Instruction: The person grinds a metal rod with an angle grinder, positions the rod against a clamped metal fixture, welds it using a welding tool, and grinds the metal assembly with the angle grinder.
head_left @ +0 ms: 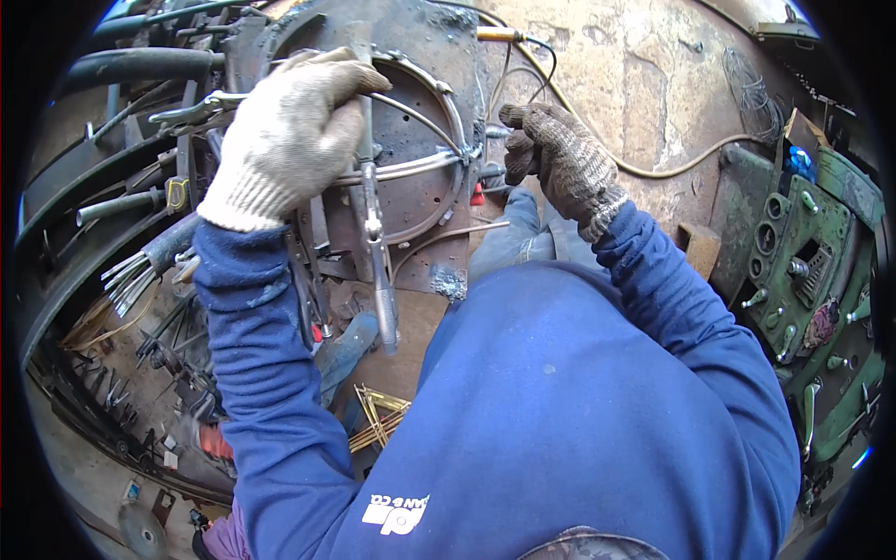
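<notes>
My left hand (294, 135), in a whitish knit glove, is closed round the upper part of a long steel tool (381, 280) that looks like a bar clamp. The tool lies lengthwise over a dark metal plate (439, 33) with small holes. On this plate rests a round frame of bent steel rod (455, 112), crossed by straight rods (411, 168). My right hand (565, 159), in a dirty brown knit glove, hovers just past the plate's right edge with its fingers curled in. Whether it pinches anything is hidden. Small bolt-like ends (495, 132) stick out beside it.
Locking pliers (191, 112), steel pipes (121, 205) and a bundle of thin rods (126, 280) crowd the left. At right stand a green machine with knobs (793, 271) and a wooden block (698, 247). A hose (644, 174) and coiled wire (751, 93) lie on the floor.
</notes>
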A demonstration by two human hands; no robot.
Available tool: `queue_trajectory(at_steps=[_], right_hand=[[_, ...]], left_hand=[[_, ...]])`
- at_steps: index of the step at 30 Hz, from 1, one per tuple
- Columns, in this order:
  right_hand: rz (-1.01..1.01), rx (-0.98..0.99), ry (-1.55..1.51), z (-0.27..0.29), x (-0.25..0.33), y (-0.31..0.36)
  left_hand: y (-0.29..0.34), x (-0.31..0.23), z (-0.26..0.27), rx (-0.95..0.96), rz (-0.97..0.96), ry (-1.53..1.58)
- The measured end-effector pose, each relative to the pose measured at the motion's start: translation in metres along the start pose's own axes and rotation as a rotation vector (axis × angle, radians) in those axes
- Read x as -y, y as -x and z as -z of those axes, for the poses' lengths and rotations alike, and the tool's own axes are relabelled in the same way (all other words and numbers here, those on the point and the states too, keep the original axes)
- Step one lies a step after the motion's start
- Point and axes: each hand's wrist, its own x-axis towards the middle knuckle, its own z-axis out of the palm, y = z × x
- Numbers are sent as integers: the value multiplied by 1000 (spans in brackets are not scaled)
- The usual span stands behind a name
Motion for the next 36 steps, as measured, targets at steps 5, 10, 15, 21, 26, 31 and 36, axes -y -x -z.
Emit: queue_trajectory(at_steps=[5,10,15,21,26,31,36], right_hand=[[92,-106,-34,-17,41,-18],[287,-36,110,-70,107,-57],[497,275,455,-160,173,-130],[779,389,1035,-315,200,-234],[845,586,1106,-376,199,-314],[779,559,1176,-405,206,-293],[1020,426,1448,-424,261,-230]], left_hand=[[-1,5,-12,-72,-5,16],[2,7,-14,-103,26,-50],[1,4,-6,-78,106,-20],[15,-5,4,-95,214,-36],[0,-5,-6,-105,129,-126],[7,-11,-9,-147,154,-90],[3,-12,-7,-55,218,-90]])
